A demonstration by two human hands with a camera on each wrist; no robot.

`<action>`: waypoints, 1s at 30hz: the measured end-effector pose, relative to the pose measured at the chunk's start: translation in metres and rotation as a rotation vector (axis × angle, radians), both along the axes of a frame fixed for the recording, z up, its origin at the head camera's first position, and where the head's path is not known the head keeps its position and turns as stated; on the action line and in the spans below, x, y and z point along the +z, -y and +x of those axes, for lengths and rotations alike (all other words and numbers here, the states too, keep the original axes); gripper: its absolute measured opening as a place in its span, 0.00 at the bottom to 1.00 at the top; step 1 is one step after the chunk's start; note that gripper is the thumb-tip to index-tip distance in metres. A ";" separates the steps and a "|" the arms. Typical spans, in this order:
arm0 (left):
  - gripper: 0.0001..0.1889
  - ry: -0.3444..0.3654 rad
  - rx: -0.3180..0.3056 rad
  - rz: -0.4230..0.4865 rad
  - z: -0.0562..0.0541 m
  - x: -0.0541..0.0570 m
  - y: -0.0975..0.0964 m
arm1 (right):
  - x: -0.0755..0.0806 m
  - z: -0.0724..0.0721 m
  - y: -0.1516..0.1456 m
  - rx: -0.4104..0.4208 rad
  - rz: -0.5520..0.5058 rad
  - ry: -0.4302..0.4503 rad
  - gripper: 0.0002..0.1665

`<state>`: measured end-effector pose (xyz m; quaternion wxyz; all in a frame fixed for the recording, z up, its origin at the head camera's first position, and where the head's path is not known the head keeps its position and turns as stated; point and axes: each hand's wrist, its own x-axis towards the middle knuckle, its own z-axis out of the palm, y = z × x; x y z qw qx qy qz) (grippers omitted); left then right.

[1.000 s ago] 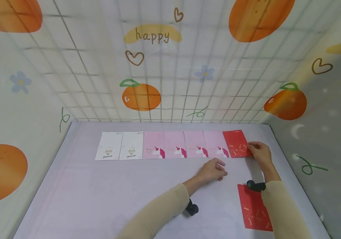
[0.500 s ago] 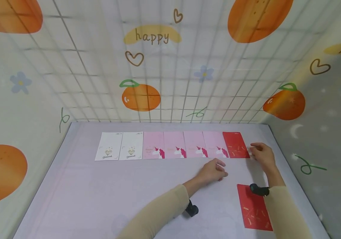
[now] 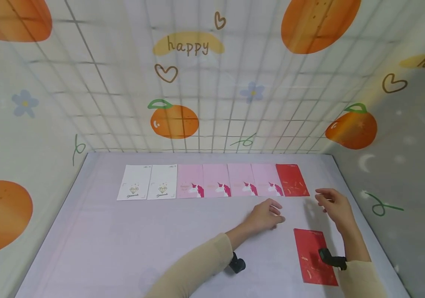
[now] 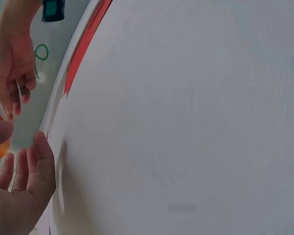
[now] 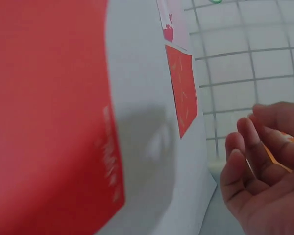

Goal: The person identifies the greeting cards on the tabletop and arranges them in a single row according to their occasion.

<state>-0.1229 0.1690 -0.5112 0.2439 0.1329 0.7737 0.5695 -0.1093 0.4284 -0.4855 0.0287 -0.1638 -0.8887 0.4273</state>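
Along the back of the table runs a row of cards: two white diamond cards (image 3: 162, 182), several pink unicorn cards (image 3: 216, 181) and one red card (image 3: 293, 180) at the right end. My left hand (image 3: 264, 215) hovers in front of the rightmost pink cards, fingers loosely bent, holding nothing. To the right of the row, my right hand (image 3: 334, 205) is apart from the red card, its fingers relaxed with nothing in them. A second red card (image 3: 309, 252) lies nearer the front right, partly covered by the right wrist's camera. In the right wrist view this nearer card (image 5: 49, 107) looms large.
A white table (image 3: 141, 240) carries the cards. Behind it rises a grid-patterned curtain (image 3: 212, 82) printed with oranges. A grey side wall (image 3: 413, 174) borders the table on the right, close to the right arm.
My right hand has let go of the red card at the row's end and moved back toward the front right. That card now lies straighter beside the pink ones. The left hand has hardly moved.
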 end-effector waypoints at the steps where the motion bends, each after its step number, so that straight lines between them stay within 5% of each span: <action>1: 0.18 -0.004 -0.005 0.003 0.001 0.000 -0.001 | 0.000 0.005 0.000 0.005 0.000 0.005 0.26; 15: 0.18 -0.018 -0.077 -0.001 0.015 0.003 -0.018 | -0.006 0.058 -0.011 0.098 -0.020 0.096 0.31; 30: 0.19 -0.063 -0.168 -0.144 0.029 0.003 -0.032 | -0.023 0.083 -0.036 0.174 -0.070 0.293 0.41</action>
